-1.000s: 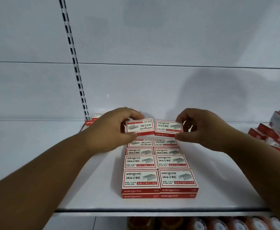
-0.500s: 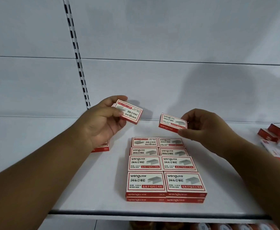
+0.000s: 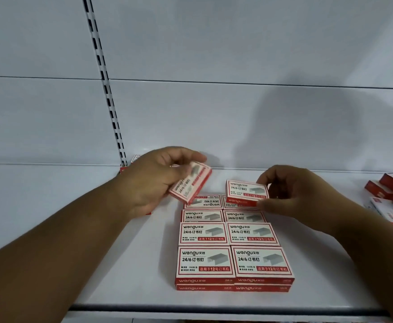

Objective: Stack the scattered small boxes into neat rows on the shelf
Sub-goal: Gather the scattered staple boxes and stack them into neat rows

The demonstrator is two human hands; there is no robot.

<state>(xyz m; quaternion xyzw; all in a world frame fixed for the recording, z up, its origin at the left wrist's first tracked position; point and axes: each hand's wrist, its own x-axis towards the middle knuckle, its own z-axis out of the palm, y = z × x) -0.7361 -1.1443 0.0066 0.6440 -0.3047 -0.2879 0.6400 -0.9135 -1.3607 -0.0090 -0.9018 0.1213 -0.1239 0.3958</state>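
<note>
Both hands up over the shelf, each holding one small box. Left hand closed around a tilted box, thumb on top, fingers under; print on it blurry, box turned sideways and lifted clear of the rest. Right hand pinching a second box by its right end, label up, held almost flat just above the back right corner of the rows.

Big white back wall behind it all, with a black-and-white slotted strip running down its left part. White shelf below, dark front edge near the bottom.

Neat block of boxes in the middle of the shelf: two side by side, four rows going back, red sides and white tops with grey staple pictures. Front row stacked two high. Back row partly hidden under the two held boxes.

Loose pile of boxes far off at the right edge of the shelf, lying every which way. Little bit of another red box peeking out behind the left hand, close to the strip. Sliver of red under the left wrist too, too hidden to tell more.
</note>
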